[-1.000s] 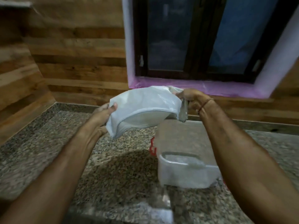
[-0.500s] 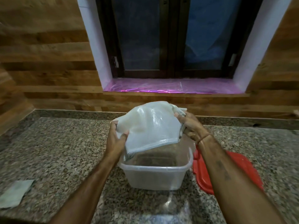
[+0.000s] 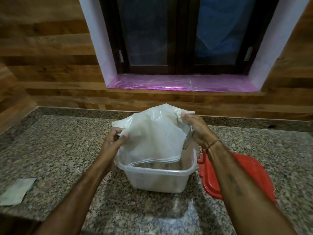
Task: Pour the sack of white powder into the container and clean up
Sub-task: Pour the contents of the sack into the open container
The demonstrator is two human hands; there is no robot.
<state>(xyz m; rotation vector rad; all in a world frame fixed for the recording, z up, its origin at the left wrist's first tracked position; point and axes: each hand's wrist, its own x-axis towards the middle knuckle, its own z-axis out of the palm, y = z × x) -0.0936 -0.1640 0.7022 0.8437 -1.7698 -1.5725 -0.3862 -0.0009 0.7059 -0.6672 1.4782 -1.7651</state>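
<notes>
A white woven plastic sack (image 3: 153,134) hangs tipped over a clear plastic container (image 3: 160,179) on the granite counter, its open lower edge dipping inside the container's rim. My left hand (image 3: 115,140) grips the sack's left side. My right hand (image 3: 194,128) pinches its upper right corner. Something pale lies in the container's bottom, blurred through the wall. No falling powder can be made out.
A red lid (image 3: 237,175) lies flat on the counter just right of the container, partly under my right forearm. A pale scrap of sack material (image 3: 16,191) lies at the counter's left front. A wooden wall and a window with a pink sill (image 3: 183,83) stand behind.
The sack has come down from above the counter onto the container and tipped steeper, its mouth now inside the rim. The view has swung left and down, revealing the lid and scrap.
</notes>
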